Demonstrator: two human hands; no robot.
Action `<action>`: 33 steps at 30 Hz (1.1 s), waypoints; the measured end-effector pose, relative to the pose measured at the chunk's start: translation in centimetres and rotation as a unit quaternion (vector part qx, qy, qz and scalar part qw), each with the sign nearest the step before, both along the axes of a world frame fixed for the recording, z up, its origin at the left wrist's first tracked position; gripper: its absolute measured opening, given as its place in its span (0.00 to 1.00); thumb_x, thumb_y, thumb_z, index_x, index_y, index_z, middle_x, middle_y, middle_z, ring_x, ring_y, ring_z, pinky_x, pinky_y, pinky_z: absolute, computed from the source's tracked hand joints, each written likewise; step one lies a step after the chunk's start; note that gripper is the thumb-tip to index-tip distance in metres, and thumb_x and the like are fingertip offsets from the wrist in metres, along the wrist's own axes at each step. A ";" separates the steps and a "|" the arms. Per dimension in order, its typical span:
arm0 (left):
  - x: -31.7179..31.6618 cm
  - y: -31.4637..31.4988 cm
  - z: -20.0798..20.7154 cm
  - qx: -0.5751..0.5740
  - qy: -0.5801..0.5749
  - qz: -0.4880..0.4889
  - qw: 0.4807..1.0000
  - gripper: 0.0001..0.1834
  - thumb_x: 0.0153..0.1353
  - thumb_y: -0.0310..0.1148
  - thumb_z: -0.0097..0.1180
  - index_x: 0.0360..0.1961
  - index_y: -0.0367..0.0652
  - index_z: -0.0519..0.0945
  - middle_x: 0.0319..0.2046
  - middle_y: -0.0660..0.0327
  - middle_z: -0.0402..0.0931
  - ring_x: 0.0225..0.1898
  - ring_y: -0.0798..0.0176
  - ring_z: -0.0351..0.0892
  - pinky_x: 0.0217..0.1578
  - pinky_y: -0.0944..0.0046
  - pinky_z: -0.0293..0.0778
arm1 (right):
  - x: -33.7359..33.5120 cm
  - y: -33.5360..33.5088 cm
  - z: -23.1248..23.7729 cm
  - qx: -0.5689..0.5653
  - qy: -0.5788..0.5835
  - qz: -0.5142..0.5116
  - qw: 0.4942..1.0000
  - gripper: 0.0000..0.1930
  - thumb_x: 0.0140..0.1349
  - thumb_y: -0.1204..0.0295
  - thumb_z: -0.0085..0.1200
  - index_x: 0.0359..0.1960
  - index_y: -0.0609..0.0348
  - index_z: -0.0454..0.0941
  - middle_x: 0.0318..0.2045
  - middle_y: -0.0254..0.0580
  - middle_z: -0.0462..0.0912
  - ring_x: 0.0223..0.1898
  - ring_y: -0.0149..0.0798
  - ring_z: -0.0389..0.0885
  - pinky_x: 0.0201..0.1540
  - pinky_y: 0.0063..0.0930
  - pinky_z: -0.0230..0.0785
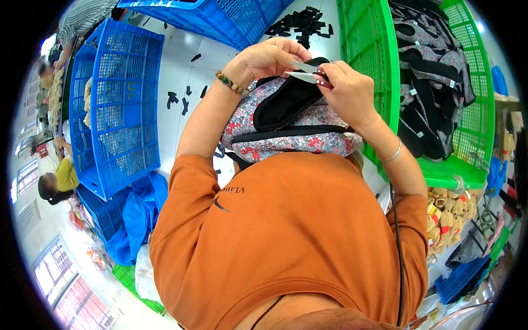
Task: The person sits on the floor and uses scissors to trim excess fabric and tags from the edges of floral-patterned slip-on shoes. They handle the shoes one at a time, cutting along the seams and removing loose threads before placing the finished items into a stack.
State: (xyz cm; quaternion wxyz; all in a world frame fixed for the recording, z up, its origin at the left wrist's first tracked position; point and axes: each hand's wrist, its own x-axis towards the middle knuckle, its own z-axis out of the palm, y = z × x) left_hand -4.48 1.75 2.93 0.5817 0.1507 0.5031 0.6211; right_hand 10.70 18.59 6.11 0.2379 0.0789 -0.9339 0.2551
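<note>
On my lap rests a floral fabric bag (pixel 330 115), grey with red flowers, with black trim and a black panel (pixel 286 102) facing up. My right hand (pixel 349 91) is closed around small scissors (pixel 301 76), whose two pale blades stand slightly apart and point left over the bag's far edge. My left hand (pixel 269 58) has its fingers curled in a pinch beside the blade tips, at the black edging. What is between those fingers is too small or hidden to make out.
A green crate (pixel 369 60) at right holds several floral and black bags (pixel 423 82). Blue crates stand at left (pixel 124 104) and at the far side (pixel 220 19). Black scraps (pixel 302 25) lie on the floor. Tan plush items (pixel 448 214) sit behind the green crate.
</note>
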 end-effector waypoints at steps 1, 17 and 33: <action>0.2 0.1 0.0 0.005 0.001 0.010 1.000 0.13 0.51 0.22 0.58 0.40 0.37 0.76 0.34 0.65 0.76 0.33 0.73 0.76 0.33 0.74 0.73 | -0.1 -0.1 -0.1 0.009 -0.007 0.006 1.000 0.10 0.49 0.64 0.61 0.26 0.56 0.77 0.24 0.38 0.78 0.22 0.42 0.77 0.22 0.30 0.68; 0.6 -0.1 0.8 0.040 -0.019 -0.008 0.999 0.13 0.49 0.21 0.61 0.38 0.39 0.75 0.29 0.68 0.76 0.24 0.77 0.73 0.22 0.78 0.66 | -0.8 3.0 1.8 -0.373 -0.191 0.058 0.906 0.11 0.55 0.68 0.62 0.25 0.65 0.79 0.15 0.25 0.71 0.19 0.18 0.62 0.20 0.16 0.54; 1.1 0.2 1.7 0.024 0.000 -0.001 1.000 0.13 0.49 0.19 0.60 0.37 0.40 0.75 0.32 0.65 0.77 0.28 0.75 0.74 0.25 0.77 0.69 | -2.4 1.6 0.0 -0.479 -0.164 0.124 0.854 0.10 0.59 0.70 0.57 0.34 0.67 0.79 0.24 0.30 0.79 0.24 0.20 0.71 0.24 0.18 0.63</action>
